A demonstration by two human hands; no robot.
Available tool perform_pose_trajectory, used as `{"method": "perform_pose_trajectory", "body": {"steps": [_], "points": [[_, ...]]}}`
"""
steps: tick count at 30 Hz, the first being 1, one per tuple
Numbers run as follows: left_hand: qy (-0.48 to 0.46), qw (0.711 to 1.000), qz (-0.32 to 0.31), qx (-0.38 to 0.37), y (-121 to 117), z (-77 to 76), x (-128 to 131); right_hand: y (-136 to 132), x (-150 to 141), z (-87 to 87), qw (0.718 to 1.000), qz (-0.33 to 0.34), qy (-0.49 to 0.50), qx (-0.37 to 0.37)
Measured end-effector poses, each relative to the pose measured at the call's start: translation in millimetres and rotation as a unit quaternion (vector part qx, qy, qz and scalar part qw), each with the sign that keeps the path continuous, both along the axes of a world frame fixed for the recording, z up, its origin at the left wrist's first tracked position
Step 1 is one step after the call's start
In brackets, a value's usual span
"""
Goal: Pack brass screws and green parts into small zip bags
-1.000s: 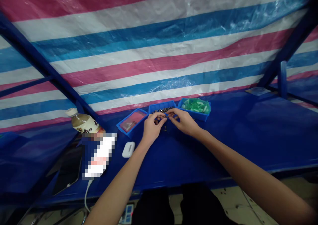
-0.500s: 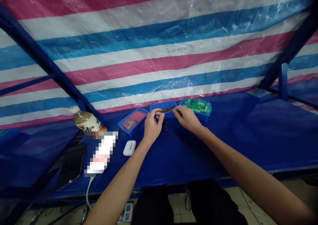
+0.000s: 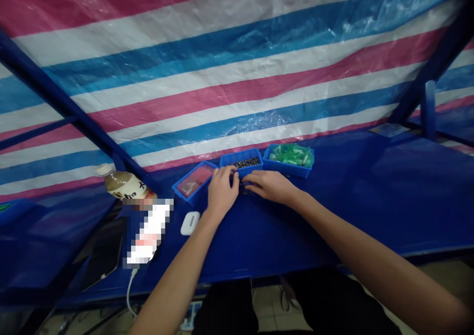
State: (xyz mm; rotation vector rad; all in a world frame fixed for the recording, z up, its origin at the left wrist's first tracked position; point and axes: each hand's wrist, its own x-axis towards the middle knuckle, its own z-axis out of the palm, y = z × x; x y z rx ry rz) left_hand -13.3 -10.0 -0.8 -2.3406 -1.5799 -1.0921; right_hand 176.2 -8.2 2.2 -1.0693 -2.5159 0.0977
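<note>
Left hand (image 3: 223,193) and right hand (image 3: 272,186) rest before the middle blue bin (image 3: 260,167), fingers curled; whether either grips anything cannot be determined. Small metal parts (image 3: 249,162) lie inside that bin; one loose piece (image 3: 245,192) lies before it. Judged step: handling small pieces; next move calls for a precise pinch.
</note>
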Motion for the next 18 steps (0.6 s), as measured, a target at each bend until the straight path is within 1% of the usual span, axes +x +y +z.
{"method": "perform_pose_trajectory", "body": {"steps": [2,4,6,7,9,11,13,15,18], "points": [[0.005,0.999,0.020,0.026,-1,9.4,-5,-1,-4,-4.1,0.999,0.029,-0.009,-0.018],[0.011,0.996,0.061,0.056,-9,19.1,-10,-1,-7,-8.2,0.998,0.042,-0.020,-0.030],[0.026,0.989,0.128,0.073,-28,23.6,-16,0,-9,-11.3,0.998,0.049,-0.026,-0.035],[0.040,0.982,0.170,0.070,-41,22.6,-19,1,-8,-12.3,0.998,0.051,-0.024,-0.037],[0.085,0.967,0.236,0.043,-71,13.9,-26,3,-7,-13.2,0.998,0.052,-0.013,-0.040],[0.121,0.948,0.296,0.002,-101,0.2,-35,4,-5,-13.3,0.998,0.048,-0.006,-0.043],[0.134,0.934,0.329,-0.029,-123,-12.2,-45,4,-5,-13.0,0.998,0.043,-0.009,-0.043],[0.129,0.928,0.345,-0.057,-134,-19.2,-55,4,-5,-12.7,0.998,0.038,-0.019,-0.041],[0.102,0.923,0.358,-0.097,-137,-21.8,-68,3,-5,-12.1,0.998,0.036,-0.023,-0.039]]}}
